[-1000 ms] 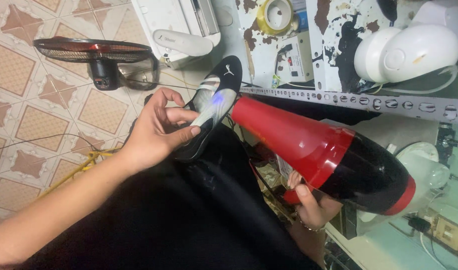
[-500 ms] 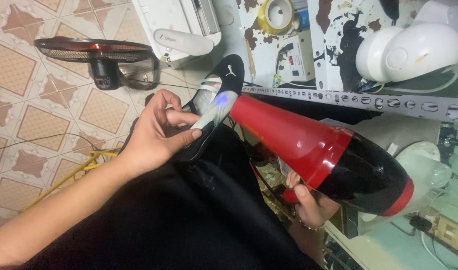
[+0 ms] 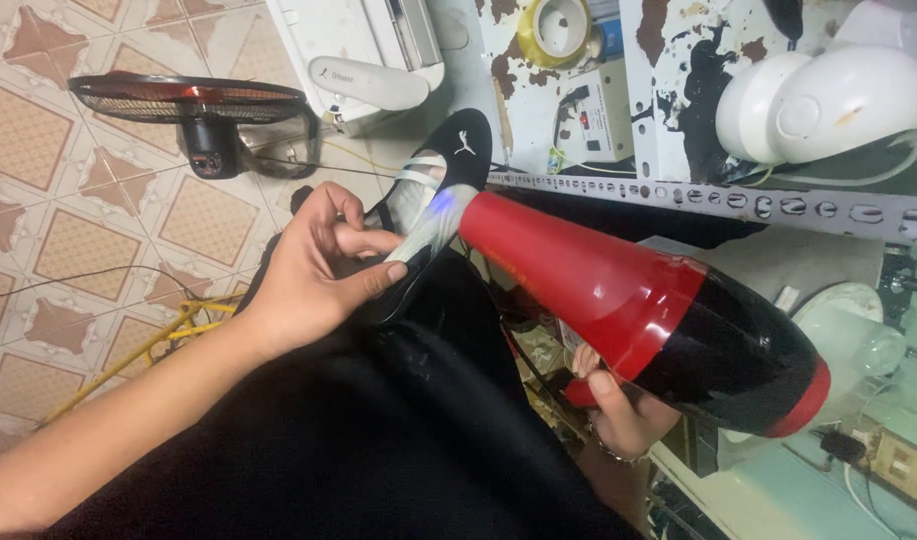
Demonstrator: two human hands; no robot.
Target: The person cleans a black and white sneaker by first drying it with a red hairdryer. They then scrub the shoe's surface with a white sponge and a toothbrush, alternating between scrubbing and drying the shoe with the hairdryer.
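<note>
My left hand (image 3: pixel 318 265) grips a black shoe with white stripes (image 3: pixel 448 165) by its middle, toe pointing away from me, over my lap in dark cloth. My right hand (image 3: pixel 613 405) holds a large red and black hair dryer (image 3: pixel 638 300) by its handle. The dryer's red nozzle points at the shoe's white side and nearly touches it; a small bluish glow shows at that spot. Most of my right hand is hidden under the dryer.
A black and red floor fan (image 3: pixel 193 110) stands on the patterned tile floor at left. White boxes (image 3: pixel 363 50), a roll of yellow tape (image 3: pixel 558 30) and a white rounded appliance (image 3: pixel 828 100) lie on a paint-stained bench behind a perforated metal strip (image 3: pixel 718 198). Yellow cable (image 3: pixel 168 335) lies on the floor.
The shoe and dryer stay together almost unmoved; the nozzle holds against the shoe's side. Only a slight shift of the view shows.
</note>
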